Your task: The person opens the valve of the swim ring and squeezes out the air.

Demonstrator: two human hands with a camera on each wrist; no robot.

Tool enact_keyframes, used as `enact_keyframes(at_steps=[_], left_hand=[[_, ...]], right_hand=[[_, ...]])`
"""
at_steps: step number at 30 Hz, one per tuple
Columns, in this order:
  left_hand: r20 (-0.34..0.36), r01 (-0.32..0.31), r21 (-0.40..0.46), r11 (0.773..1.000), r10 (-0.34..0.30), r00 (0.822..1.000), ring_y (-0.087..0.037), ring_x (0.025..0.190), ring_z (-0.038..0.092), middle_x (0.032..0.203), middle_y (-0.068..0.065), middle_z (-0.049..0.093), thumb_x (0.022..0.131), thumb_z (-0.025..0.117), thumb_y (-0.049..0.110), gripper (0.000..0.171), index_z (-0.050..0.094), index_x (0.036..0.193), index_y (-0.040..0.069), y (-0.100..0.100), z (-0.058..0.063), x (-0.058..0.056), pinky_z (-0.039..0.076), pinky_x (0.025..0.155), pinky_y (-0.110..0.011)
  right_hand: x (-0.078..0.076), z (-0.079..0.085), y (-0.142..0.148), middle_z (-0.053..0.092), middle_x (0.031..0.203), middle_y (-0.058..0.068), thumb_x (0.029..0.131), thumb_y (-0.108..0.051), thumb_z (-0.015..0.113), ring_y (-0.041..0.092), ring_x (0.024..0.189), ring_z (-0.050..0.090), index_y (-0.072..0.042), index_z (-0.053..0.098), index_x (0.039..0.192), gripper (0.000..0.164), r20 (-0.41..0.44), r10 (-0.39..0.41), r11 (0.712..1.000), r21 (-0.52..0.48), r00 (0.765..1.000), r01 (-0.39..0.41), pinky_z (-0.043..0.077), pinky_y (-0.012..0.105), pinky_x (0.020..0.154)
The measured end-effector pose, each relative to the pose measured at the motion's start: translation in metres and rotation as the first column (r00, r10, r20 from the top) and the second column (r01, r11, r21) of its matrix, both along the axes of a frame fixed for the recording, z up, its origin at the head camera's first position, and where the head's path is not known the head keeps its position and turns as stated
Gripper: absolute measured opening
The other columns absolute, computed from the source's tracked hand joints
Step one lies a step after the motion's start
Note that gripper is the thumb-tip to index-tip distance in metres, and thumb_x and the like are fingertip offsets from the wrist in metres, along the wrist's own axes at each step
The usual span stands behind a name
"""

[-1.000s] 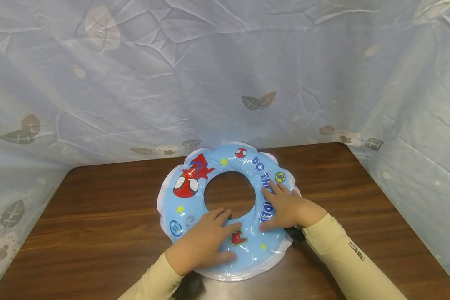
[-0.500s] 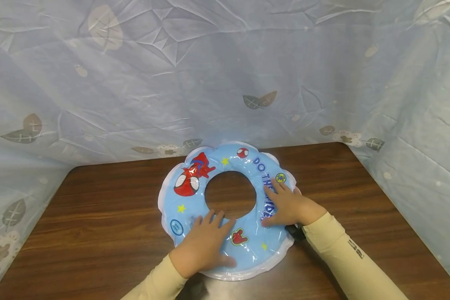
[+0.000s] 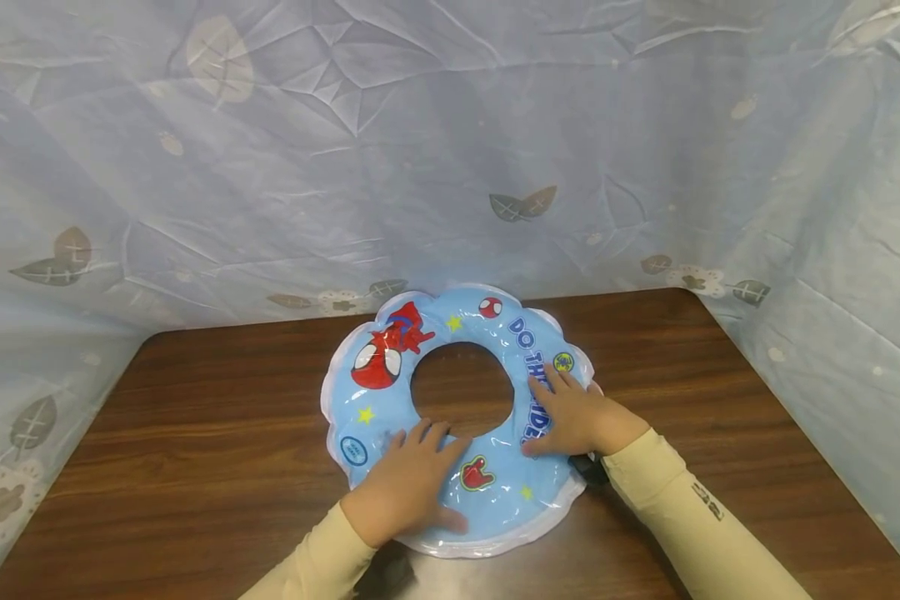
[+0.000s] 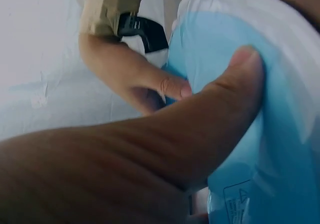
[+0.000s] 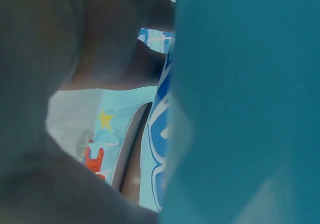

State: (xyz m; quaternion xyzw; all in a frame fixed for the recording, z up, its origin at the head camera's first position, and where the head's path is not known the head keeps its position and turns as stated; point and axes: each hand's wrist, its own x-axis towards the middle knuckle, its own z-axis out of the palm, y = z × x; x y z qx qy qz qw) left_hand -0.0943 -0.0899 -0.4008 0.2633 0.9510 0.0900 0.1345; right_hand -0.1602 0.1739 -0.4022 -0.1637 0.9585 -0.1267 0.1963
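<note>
An inflated light-blue swim ring (image 3: 495, 512) with a scalloped white edge and red cartoon prints lies flat in the head view. On its near-left part rests my left hand (image 3: 408, 483), fingers spread towards the centre hole and thumb pointing right. My right hand (image 3: 576, 417) lies over the blue lettering on the ring's right side, its fingers extended and partly covering the words. The left wrist view shows the left thumb (image 4: 240, 79) laid along the blue vinyl, with the right hand beyond. Close blue vinyl (image 5: 240, 94) fills much of the right wrist view.
Under the ring is a dark brown wooden table (image 3: 217, 433) with rounded far corners. Pale blue-grey fabric (image 3: 420, 150) printed with leaves hangs behind it and at both sides. A black wrist strap (image 4: 145, 32) shows at the right sleeve.
My left hand has shifted slightly on the ring, its fingers fanning out and turning away from the red hand print, which now shows fully. The right hand stays in nearly the same place.
</note>
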Motion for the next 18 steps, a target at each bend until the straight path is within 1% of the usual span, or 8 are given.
enact_keyframes(at_steps=[2,5,8,10,14,18], left_hand=[[0.007,-0.002,0.003,1.0,0.002,1.0,-0.043,0.146,0.038,0.155,-0.018,0.047,0.071,0.091,0.053,0.096,0.053,0.152,0.018,-0.003,0.0,-0.002,0.032,0.112,-0.071],[0.02,0.008,-0.004,1.0,-0.007,1.0,-0.041,0.149,0.036,0.158,-0.019,0.045,0.07,0.093,0.05,0.096,0.053,0.152,0.018,-0.007,0.002,-0.004,0.03,0.116,-0.068],[0.051,0.014,-0.016,1.0,-0.013,0.999,-0.04,0.15,0.034,0.16,-0.02,0.041,0.07,0.094,0.044,0.095,0.053,0.152,0.018,-0.013,0.005,-0.006,0.03,0.118,-0.064],[0.076,0.007,-0.024,1.0,-0.005,0.997,-0.04,0.151,0.033,0.161,-0.021,0.039,0.07,0.095,0.038,0.094,0.053,0.153,0.018,-0.016,0.008,-0.007,0.03,0.119,-0.061],[0.109,-0.026,-0.061,0.998,0.033,0.994,-0.04,0.152,0.03,0.163,-0.02,0.036,0.069,0.097,0.027,0.095,0.053,0.153,0.02,-0.024,0.013,-0.013,0.028,0.121,-0.059],[0.094,-0.041,-0.098,0.994,0.05,0.994,-0.041,0.152,0.03,0.163,-0.021,0.037,0.068,0.096,0.02,0.093,0.054,0.152,0.02,-0.031,0.018,-0.018,0.024,0.122,-0.06]], right_hand=[[0.002,0.0,-0.001,0.022,0.167,0.03,0.081,-0.06,0.079,0.056,0.15,0.021,-0.005,0.034,0.161,0.106,0.011,-0.016,1.0,-0.001,1.0,0.016,0.02,0.08,0.111],[0.007,0.002,-0.004,0.024,0.165,0.03,0.081,-0.063,0.078,0.059,0.148,0.023,-0.005,0.035,0.16,0.108,0.028,-0.036,0.999,0.012,0.999,0.035,0.032,0.078,0.106],[0.011,0.005,-0.007,0.028,0.163,0.031,0.08,-0.066,0.077,0.06,0.147,0.026,-0.005,0.037,0.16,0.108,0.03,-0.03,0.999,0.042,0.999,0.029,0.04,0.076,0.101],[0.014,0.008,-0.009,0.032,0.161,0.032,0.08,-0.067,0.077,0.06,0.146,0.028,-0.005,0.04,0.158,0.106,0.022,-0.018,0.998,0.06,1.0,0.017,0.042,0.075,0.1],[0.018,0.015,-0.012,0.039,0.156,0.033,0.08,-0.066,0.076,0.059,0.143,0.034,-0.006,0.046,0.155,0.101,0.007,0.012,0.997,0.077,1.0,-0.013,0.042,0.075,0.101],[0.022,0.02,-0.014,0.043,0.154,0.031,0.081,-0.065,0.077,0.056,0.14,0.04,-0.007,0.052,0.151,0.095,0.005,0.034,0.996,0.078,0.999,-0.034,0.042,0.073,0.103]])
